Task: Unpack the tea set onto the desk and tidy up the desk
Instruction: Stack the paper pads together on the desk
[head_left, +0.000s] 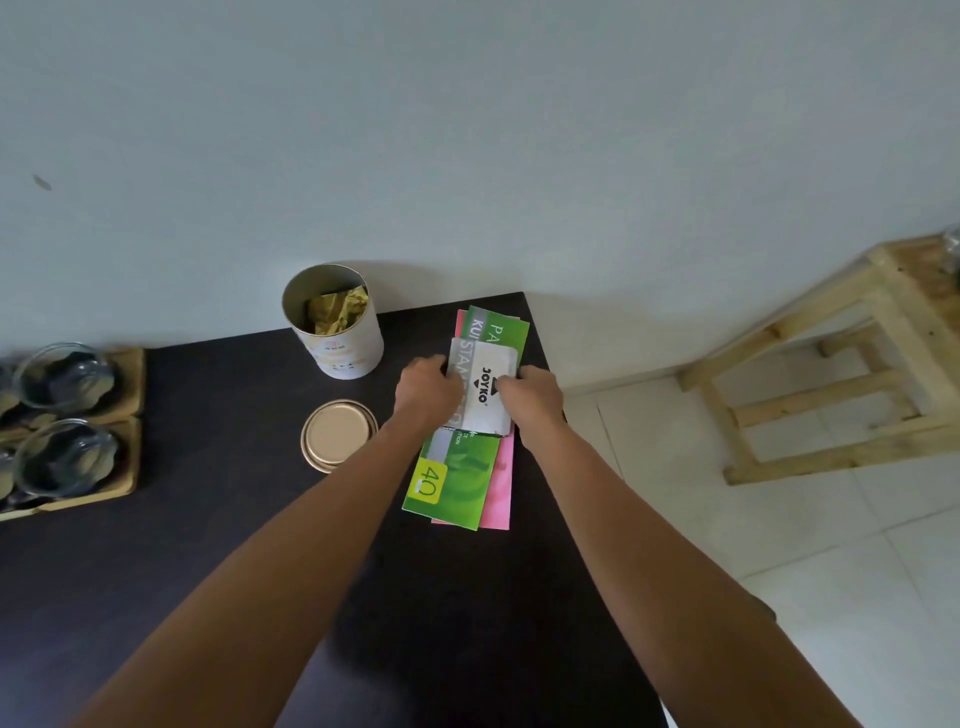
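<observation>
Only the head view to go on here. I'm watching the tidy-up part at the far right corner of the desk (208, 519). Both hands are clamped on a small white Joyko packet (485, 387): left hand (426, 387) pinching its left edge, right hand (535, 397) on its right edge, fingers curled in narrow around it. The packet sits on top of a green booklet (454, 473), which lies on a pink booklet (501, 483), all stacked near the right edge.

The bit that matters for the next move, I reckon: the packet's long axis runs away from me, pretty much in line with the booklets under it, and it's dead centre between the hands, so neither is nearer. Looks like it just needs squaring up and setting down on the pile.

Tea stuff is off to the left. The open tin (335, 322) stands at the far edge with crumpled gold wrapping inside, its lid (340, 435) flat on the desk just in front of it, close to my left forearm. Glass cups (65, 376) sit on wooden trays (127, 384) at the left edge, well apart from the hands.
</observation>
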